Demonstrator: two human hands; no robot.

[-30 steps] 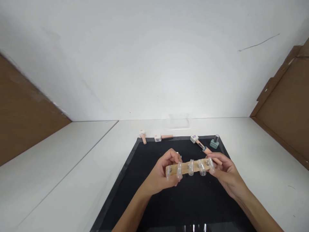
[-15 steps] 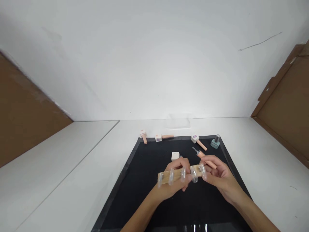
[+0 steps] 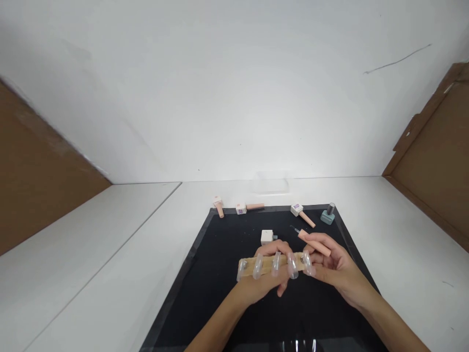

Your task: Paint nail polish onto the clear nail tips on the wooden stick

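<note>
A wooden strip [image 3: 266, 265] carrying several clear false nails [image 3: 257, 266] lies across my left hand [image 3: 266, 281], whose fingers are closed round it. My right hand [image 3: 335, 261] grips a peach nail polish brush cap [image 3: 315, 243], its bristles pointing up and to the left. The right thumb and lower fingers are at the strip's right end, by the last false nail [image 3: 308, 264]. Just beyond the left hand, an uncapped white polish bottle [image 3: 267, 237] rests on its side with its grey neck to the right.
Along the back edge of the black mat [image 3: 198, 274] lie white bottles with peach caps [image 3: 218, 207], [image 3: 242, 209], [image 3: 297, 210]. A teal bottle [image 3: 327, 216] stands at the far right corner. Behind sits a clear tray [image 3: 271, 186]; brown cardboard [image 3: 436, 146] flanks the white table [image 3: 110, 254].
The fourth false nail, which was tilted, now lines up with the others on the strip. The brush in my right hand has shifted slightly right and down.
</note>
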